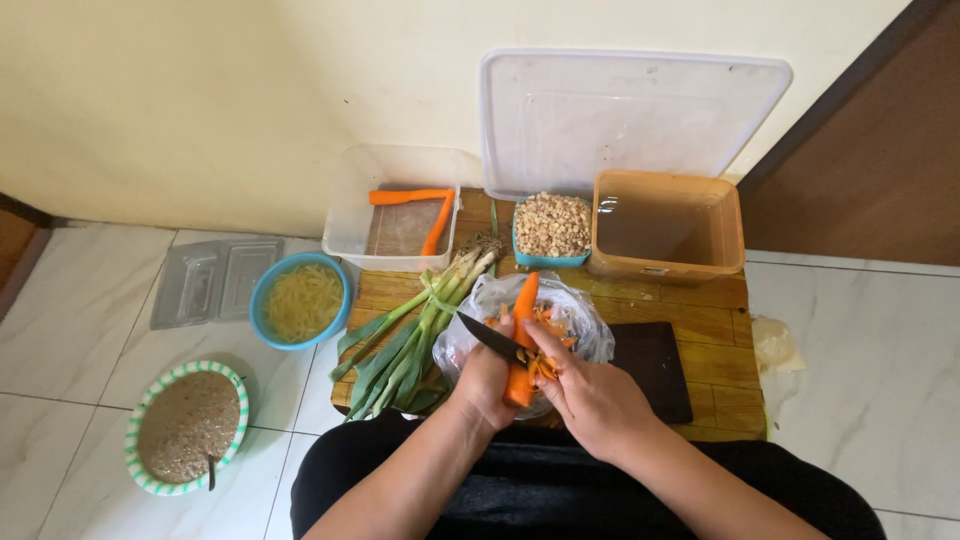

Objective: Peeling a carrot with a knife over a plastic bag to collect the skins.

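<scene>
1. Head view: the left hand [483,380] grips a carrot [521,340] over a clear bag [590,335] of peelings at the front edge of the wooden board [715,320].
2. The right hand [590,395] is closed around a black knife [492,337], its blade against the carrot.
3. Two peeled carrots [428,207] already lie in the clear tub [345,235] at the board's back left corner.
4. The leeks [415,335] beside the bag look uncut.
</scene>
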